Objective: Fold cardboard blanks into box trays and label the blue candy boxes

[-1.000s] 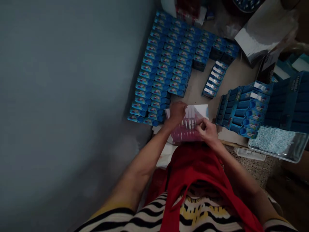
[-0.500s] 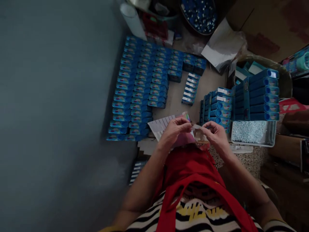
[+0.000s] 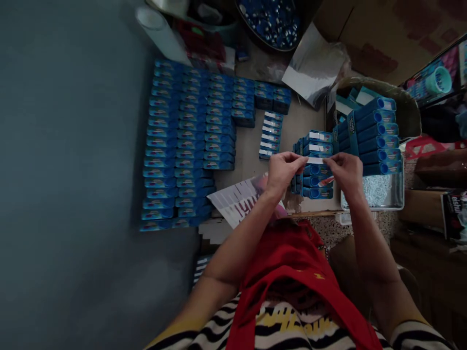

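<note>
A small white strip (image 3: 315, 160), which looks like a sticker, is stretched level between my two hands. My left hand (image 3: 283, 172) pinches its left end, and my right hand (image 3: 346, 172) pinches its right end. The strip lies over one of the blue boxes (image 3: 318, 193) in a row on the table; the two boxes behind it carry similar white strips. Whether the strip touches the box I cannot tell. Below my left wrist is a sheet of white strips (image 3: 233, 198), partly covered by my forearm.
Many blue boxes (image 3: 160, 182) stand in columns at left, beside a short row with white strips (image 3: 270, 130). At right are stacked blue boxes (image 3: 379, 141) and a clear tray of small pale pieces (image 3: 397, 194). A round pan of blue pieces (image 3: 255, 29) sits at the back.
Both hands have moved forward and right, from beside the sheet to over the row of boxes. The strip between them is now straight and level. The view has shifted rightward.
</note>
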Demonstrator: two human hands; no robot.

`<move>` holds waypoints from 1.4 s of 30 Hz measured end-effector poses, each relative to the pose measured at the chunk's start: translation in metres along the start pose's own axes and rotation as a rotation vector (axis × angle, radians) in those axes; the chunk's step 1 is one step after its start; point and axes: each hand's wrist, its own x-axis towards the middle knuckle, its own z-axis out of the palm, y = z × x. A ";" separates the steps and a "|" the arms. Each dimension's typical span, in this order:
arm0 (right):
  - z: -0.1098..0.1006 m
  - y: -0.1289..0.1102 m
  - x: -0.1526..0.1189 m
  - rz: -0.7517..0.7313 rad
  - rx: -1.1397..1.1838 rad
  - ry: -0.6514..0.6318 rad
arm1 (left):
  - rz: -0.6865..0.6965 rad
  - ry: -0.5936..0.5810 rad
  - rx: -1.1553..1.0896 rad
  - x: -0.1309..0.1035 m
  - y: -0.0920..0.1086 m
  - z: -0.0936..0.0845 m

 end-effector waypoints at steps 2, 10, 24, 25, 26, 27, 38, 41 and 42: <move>0.007 0.004 0.012 -0.013 -0.042 -0.024 | -0.001 0.008 0.008 0.010 -0.005 0.002; 0.020 0.008 0.021 -0.022 -0.054 -0.049 | -0.019 -0.002 -0.015 0.025 -0.021 -0.004; 0.009 0.025 0.020 0.192 0.500 -0.063 | 0.008 0.305 -0.019 0.019 -0.050 0.005; 0.005 0.019 0.015 0.149 0.527 -0.030 | 0.098 0.311 -0.011 0.009 -0.044 0.004; 0.002 0.012 0.009 0.116 0.562 -0.017 | 0.157 0.261 -0.011 -0.002 -0.038 0.003; -0.001 0.005 0.005 0.096 0.598 -0.020 | 0.182 0.180 -0.014 -0.014 -0.032 0.003; -0.013 -0.006 -0.019 0.037 0.765 -0.252 | -0.047 -0.074 -0.139 -0.053 -0.001 0.004; -0.012 0.008 -0.023 0.011 0.747 -0.218 | -0.027 -0.110 -0.015 -0.043 0.005 -0.007; -0.009 0.010 -0.023 0.015 0.719 -0.157 | -0.020 -0.122 0.029 -0.038 0.006 -0.009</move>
